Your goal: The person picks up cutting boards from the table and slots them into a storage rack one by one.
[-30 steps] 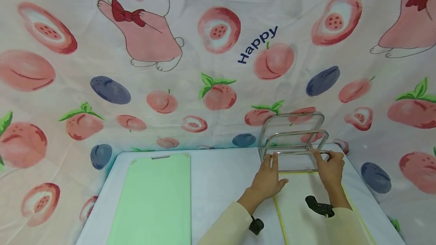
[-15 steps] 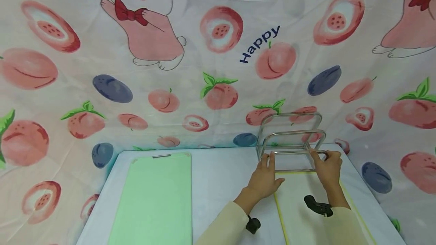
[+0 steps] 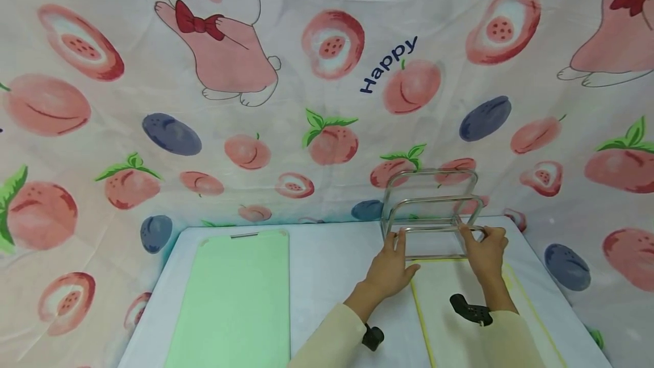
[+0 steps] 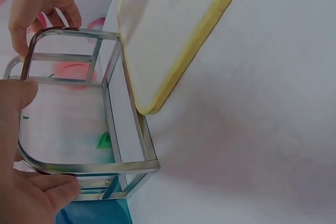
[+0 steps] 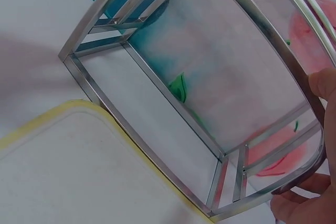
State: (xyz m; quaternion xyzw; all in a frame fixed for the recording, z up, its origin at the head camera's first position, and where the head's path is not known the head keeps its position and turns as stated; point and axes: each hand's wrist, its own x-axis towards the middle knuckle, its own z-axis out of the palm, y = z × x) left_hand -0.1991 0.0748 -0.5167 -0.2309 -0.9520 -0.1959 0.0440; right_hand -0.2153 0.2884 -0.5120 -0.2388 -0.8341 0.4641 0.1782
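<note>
Both hands hold a silver metal rack (image 3: 436, 256) with several upright rounded hoops, at the back right of the table in the head view. My left hand (image 3: 385, 270) grips the left side of its front hoop. On the opposite side, my right hand (image 3: 484, 251) grips the same hoop near its corner. In the left wrist view, the left fingers and thumb curl around the metal bar (image 4: 100, 168). The right wrist view shows the right thumb and fingers about the hoop's rounded corner. A white board with a yellow edge (image 3: 444, 311) lies just in front of the rack.
A pale green cutting board (image 3: 235, 300) lies flat on the left of the white table (image 3: 327, 277). Behind the table hangs a fruit-and-rabbit patterned cloth (image 3: 286, 90), close to the back of the rack.
The rack has shifted slightly to the left with both hands on it. The head view has turned a little; the boards stay where they are on the table.
</note>
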